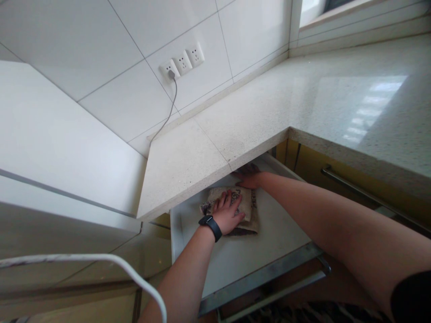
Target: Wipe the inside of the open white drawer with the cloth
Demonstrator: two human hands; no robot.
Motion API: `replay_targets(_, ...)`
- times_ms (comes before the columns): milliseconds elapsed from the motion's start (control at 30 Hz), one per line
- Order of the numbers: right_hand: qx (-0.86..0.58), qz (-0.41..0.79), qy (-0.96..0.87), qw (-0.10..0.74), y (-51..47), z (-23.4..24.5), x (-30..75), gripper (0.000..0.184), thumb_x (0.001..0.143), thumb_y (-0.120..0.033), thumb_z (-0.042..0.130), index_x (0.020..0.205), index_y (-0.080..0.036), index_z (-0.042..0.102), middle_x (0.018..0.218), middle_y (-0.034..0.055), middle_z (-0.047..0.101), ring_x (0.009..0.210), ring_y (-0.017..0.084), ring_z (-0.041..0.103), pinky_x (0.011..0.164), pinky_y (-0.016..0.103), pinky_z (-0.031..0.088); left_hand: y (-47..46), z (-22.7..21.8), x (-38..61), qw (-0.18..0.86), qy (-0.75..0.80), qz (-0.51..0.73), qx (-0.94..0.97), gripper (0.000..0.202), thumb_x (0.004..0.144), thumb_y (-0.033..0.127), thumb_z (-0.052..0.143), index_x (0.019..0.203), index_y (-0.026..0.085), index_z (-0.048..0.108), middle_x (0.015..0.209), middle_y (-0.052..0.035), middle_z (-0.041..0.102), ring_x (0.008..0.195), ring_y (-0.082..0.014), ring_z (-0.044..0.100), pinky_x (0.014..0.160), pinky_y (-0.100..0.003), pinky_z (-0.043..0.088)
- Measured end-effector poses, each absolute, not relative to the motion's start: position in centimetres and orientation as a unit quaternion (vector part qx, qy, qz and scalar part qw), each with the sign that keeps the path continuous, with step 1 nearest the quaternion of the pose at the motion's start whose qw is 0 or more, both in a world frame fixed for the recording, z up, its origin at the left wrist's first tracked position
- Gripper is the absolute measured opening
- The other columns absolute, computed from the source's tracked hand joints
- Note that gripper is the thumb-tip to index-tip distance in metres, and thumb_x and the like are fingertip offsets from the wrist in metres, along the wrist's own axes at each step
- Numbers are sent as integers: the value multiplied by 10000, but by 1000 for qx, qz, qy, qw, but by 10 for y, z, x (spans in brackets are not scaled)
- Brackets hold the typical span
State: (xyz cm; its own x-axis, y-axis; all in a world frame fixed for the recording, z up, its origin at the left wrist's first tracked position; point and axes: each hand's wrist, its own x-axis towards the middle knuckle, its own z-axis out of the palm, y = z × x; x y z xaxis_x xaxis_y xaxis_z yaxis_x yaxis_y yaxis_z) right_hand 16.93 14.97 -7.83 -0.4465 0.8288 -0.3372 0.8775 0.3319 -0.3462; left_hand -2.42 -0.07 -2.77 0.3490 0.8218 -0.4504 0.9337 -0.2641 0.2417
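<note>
A folded beige cloth with a dark pattern (249, 211) lies in a pulled-out white drawer (281, 224). My left hand (228, 213), with a black watch (211, 226) on its wrist, rests flat on top of the cloth, fingers spread. Further back, my right hand (249, 175) reaches into the drawer beside the cloth's far edge, partly in shade under the countertop. Its fingers look stretched out, and nothing shows in them. Whether its fingertips touch the cloth or the drawer floor is unclear.
The speckled countertop (188, 166) overhangs the drawer's rear and turns a corner to the right. A plug with a grey cord (175, 92) sits in a wall socket. At the lower left, a white curved tube (114, 259) crosses the view. Another handle (357, 188) is at right.
</note>
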Motion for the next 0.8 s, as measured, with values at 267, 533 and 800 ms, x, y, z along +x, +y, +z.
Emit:
replay_targets(267, 524, -244, 814, 51, 151, -81, 168, 848, 933, -650, 475, 1702, -309, 369, 1791, 44, 18, 1686, 378, 4, 1410, 555, 2, -1, -28, -25, 230, 557, -122, 788, 798, 1037, 643, 398, 1754, 359, 194, 1804, -75, -66, 1681, -336, -76, 1361, -581, 63)
replay_targets(533, 520, -251, 816, 38, 153, -85, 168, 850, 940, -615, 510, 1699, -253, 387, 1785, 76, 72, 1695, 356, -17, 1424, 508, 32, -1, -27, -24, 235, 558, -120, 787, 803, 1036, 642, 402, 1756, 361, 183, 1806, -82, -55, 1682, -336, -77, 1363, -573, 61)
replay_targets(800, 521, -253, 815, 31, 151, -81, 168, 836, 939, -613, 534, 1681, -244, 419, 1777, 99, 106, 1697, 355, 11, 1426, 510, 30, -1, -25, -24, 237, 559, -122, 785, 801, 1037, 644, 394, 1755, 360, 184, 1806, -78, -60, 1681, -324, -92, 1362, -575, 57)
